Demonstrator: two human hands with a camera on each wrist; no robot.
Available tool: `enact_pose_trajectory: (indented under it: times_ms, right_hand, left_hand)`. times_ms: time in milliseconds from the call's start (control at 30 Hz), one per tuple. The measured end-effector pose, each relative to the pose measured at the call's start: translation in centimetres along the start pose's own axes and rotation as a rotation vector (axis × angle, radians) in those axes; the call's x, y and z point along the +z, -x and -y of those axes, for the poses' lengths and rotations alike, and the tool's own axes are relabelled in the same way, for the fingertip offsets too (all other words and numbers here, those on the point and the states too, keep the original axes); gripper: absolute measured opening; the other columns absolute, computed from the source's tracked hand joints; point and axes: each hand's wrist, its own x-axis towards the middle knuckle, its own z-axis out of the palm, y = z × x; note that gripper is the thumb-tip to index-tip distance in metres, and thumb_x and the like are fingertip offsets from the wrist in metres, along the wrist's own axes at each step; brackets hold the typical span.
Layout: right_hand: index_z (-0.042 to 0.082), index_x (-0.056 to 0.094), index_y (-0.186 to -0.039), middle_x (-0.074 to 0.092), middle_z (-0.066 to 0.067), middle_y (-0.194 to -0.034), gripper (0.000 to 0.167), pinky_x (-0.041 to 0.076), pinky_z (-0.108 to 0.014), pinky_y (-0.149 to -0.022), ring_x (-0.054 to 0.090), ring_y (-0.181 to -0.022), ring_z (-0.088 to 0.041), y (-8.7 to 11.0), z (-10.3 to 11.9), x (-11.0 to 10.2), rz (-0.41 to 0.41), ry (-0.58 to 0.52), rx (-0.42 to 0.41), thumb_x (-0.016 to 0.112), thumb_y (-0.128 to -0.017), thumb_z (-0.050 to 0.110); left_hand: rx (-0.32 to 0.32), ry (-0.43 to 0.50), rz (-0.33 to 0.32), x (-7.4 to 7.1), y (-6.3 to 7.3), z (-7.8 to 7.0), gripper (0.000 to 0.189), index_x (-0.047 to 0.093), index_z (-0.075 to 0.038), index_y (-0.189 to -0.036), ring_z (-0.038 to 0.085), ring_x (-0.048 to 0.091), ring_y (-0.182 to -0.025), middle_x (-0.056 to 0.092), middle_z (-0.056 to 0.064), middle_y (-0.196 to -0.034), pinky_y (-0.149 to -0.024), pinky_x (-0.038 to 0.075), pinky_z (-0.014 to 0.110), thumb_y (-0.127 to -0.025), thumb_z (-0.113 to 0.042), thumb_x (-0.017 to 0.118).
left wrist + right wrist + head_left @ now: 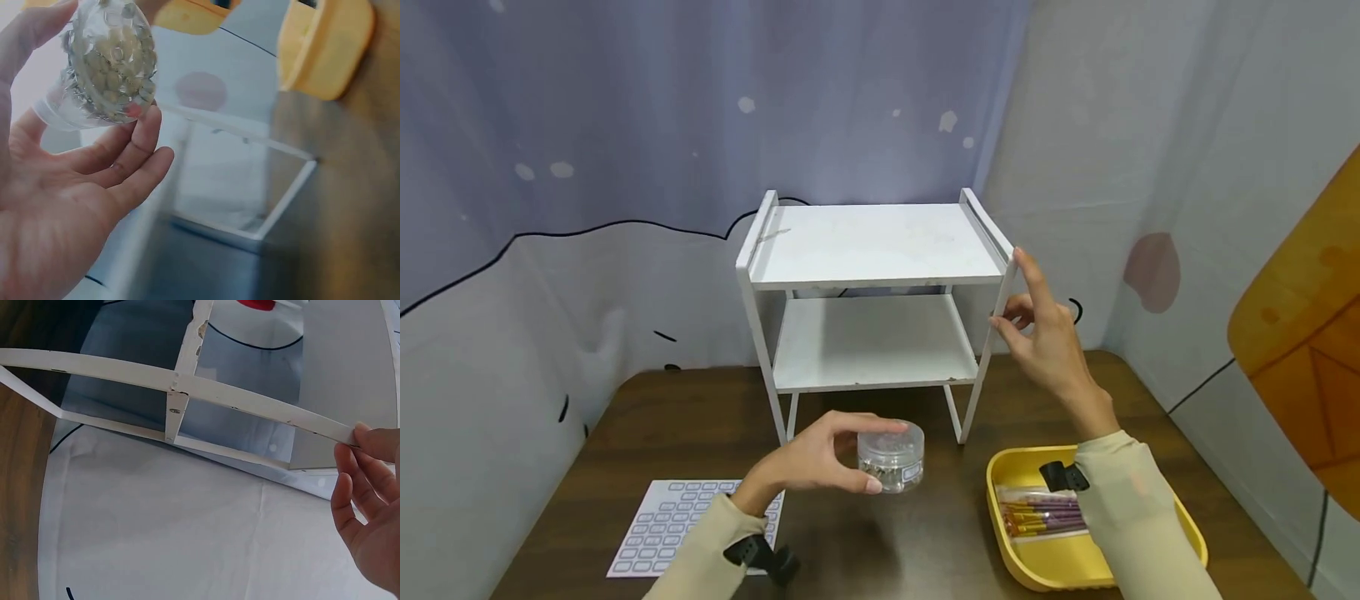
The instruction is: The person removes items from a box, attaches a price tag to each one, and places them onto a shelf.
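My left hand (816, 457) grips a small clear round jar (891, 458) with a lid, raised over the table in front of the shelf. In the left wrist view, small gold and silvery pieces show through the jar (115, 69), held between thumb and fingers. My right hand (1047, 342) pinches the right front post of a white two-tier shelf (880, 246). Up close in the right wrist view, thumb and fingertips of the hand (375, 494) hold the edge of the white frame (250, 403), whose paint is chipped. Both shelf boards are bare.
A yellow tray (1195, 542) at the front right holds a clear packet of brushes (1043, 512). Partly under my left forearm lies a white sheet (658, 529) printed with small boxes. Curtain-like cloth (647, 125) hangs behind the brown wooden table (692, 417).
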Motion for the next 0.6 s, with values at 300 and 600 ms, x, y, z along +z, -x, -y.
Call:
enact_pose_trajectory:
  times_ms: [300, 600]
  right_hand:
    - [0.011, 0.030, -0.155, 0.070, -0.014, -0.077, 0.090, 0.055, -0.036, -0.061, 0.062, -0.064, -0.023, -0.1, -0.1, 0.7, 0.009, 0.003, 0.011, 0.075, -0.080, -0.010]
    - [0.011, 0.029, -0.155, 0.070, -0.014, -0.078, 0.091, 0.055, -0.035, -0.061, 0.062, -0.063, -0.022, 0.1, -0.3, 1.2, 0.001, 0.010, 0.016, 0.076, -0.080, -0.010]
  left_hand:
    - [0.075, -0.284, 0.054, -3.8, -3.1, -7.1, 0.061, 0.061, -0.009, -0.137, 0.021, 0.063, -0.110, 0.067, 0.009, -0.127, -0.092, 0.056, 0.036, -0.079, -0.012, 0.080]
    - [0.109, -0.429, 0.014, -7.8, -6.5, -11.8, 0.064, 0.060, -0.006, -0.137, 0.020, 0.062, -0.107, 0.066, 0.009, -0.127, -0.090, 0.056, 0.035, -0.076, -0.008, 0.082]
